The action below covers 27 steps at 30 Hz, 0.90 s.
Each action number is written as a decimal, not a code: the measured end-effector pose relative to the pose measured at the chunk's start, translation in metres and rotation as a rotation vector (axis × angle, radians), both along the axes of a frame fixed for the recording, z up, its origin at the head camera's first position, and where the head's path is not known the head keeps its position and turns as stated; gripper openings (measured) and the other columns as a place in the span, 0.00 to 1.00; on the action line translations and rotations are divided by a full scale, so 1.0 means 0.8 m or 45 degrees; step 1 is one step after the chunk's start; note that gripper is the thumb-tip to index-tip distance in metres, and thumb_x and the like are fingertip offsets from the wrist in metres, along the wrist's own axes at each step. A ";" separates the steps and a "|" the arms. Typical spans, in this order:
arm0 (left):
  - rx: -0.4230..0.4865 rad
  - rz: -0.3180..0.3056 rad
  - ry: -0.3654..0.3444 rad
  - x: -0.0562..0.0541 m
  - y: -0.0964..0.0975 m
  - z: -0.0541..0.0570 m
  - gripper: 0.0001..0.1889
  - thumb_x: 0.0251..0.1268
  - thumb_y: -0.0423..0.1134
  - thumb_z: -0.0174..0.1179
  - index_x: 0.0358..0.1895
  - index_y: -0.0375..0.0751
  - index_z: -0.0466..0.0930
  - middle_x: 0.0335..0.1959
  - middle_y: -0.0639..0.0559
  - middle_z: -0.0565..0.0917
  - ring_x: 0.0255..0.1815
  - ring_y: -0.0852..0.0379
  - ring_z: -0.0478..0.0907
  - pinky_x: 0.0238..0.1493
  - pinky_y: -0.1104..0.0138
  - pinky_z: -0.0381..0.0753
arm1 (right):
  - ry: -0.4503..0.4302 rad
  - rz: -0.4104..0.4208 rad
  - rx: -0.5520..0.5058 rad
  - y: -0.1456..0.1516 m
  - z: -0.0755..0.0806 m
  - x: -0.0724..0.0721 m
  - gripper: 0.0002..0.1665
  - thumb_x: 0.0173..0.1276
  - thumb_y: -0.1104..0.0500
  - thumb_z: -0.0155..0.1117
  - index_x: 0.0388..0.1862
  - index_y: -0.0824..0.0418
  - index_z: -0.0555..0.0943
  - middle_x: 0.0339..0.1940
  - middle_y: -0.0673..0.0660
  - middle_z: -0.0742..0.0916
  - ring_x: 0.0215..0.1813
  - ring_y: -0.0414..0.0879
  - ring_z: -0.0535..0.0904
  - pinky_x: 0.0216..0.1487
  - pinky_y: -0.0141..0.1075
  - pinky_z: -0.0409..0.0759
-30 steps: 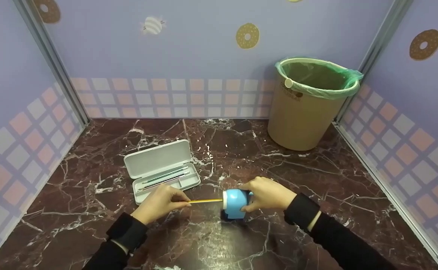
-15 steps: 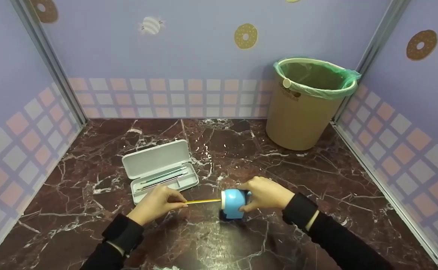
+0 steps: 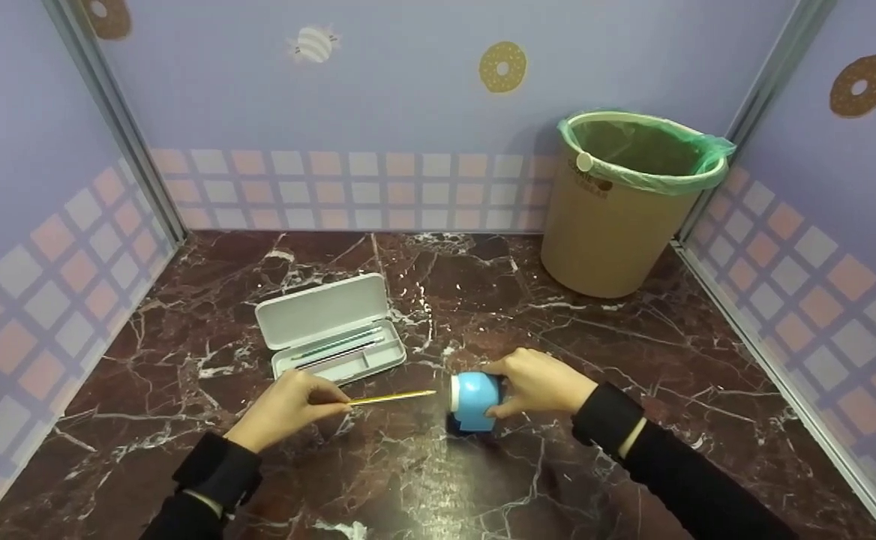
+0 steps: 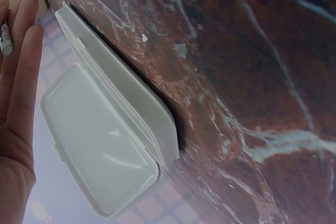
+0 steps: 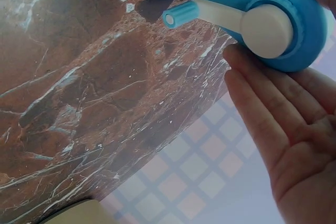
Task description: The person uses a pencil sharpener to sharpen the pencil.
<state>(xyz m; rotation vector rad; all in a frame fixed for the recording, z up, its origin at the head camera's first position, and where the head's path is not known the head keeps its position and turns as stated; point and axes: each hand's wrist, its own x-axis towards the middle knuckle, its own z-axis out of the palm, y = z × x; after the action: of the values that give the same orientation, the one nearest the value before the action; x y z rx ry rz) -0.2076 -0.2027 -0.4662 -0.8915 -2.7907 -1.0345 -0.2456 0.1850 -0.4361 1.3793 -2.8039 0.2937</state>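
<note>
My left hand [image 3: 288, 405] pinches a yellow pencil [image 3: 393, 397] near its back end, its sharpened tip pointing right. In the left wrist view the pencil's white eraser [image 4: 6, 46] shows between the fingers. A blue crank pencil sharpener [image 3: 477, 397] with a white front stands on the table, a short gap from the pencil tip. My right hand [image 3: 544, 384] grips the sharpener from behind, fingers and thumb on opposite sides. Its white crank handle [image 5: 220, 14] with a blue knob is visible in the right wrist view.
Beyond the left hand lies a white pencil case [image 3: 325, 311], lid up, with several pencils [image 3: 339, 346] inside. A tan bin [image 3: 603, 232] with a green liner stands at the back right. Patterned walls enclose the dark marbled table [image 3: 438, 487].
The pencil's tip, earlier inside the sharpener's front, is out now. My left hand has drawn the pencil back to the left. My right hand stays on the sharpener.
</note>
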 end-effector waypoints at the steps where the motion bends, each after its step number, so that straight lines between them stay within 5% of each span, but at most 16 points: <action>1: 0.014 0.004 -0.009 0.000 0.000 0.000 0.05 0.62 0.37 0.70 0.37 0.41 0.91 0.34 0.49 0.93 0.33 0.60 0.89 0.41 0.67 0.88 | 0.003 -0.001 0.001 0.000 0.000 0.000 0.27 0.56 0.43 0.79 0.47 0.60 0.86 0.26 0.51 0.89 0.23 0.32 0.73 0.27 0.27 0.76; 15: 0.168 0.131 -0.037 0.001 0.033 0.001 0.06 0.62 0.39 0.71 0.38 0.42 0.92 0.36 0.48 0.93 0.34 0.60 0.89 0.40 0.74 0.85 | -0.043 -0.008 -0.038 0.001 -0.002 0.000 0.28 0.57 0.44 0.78 0.50 0.60 0.86 0.29 0.51 0.90 0.25 0.32 0.76 0.29 0.27 0.78; 27: 0.554 0.245 -0.101 0.006 0.108 0.004 0.05 0.59 0.34 0.72 0.39 0.40 0.91 0.36 0.44 0.93 0.30 0.66 0.86 0.37 0.75 0.85 | -0.012 -0.004 -0.052 0.004 -0.005 0.000 0.28 0.58 0.44 0.78 0.50 0.60 0.86 0.30 0.52 0.90 0.25 0.33 0.77 0.29 0.26 0.77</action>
<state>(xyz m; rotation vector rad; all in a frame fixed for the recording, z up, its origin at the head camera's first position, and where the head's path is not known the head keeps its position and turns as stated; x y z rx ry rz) -0.2028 -0.1167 -0.4632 -0.5289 -2.4849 -1.5788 -0.2453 0.1879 -0.4403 1.3685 -2.7911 0.3560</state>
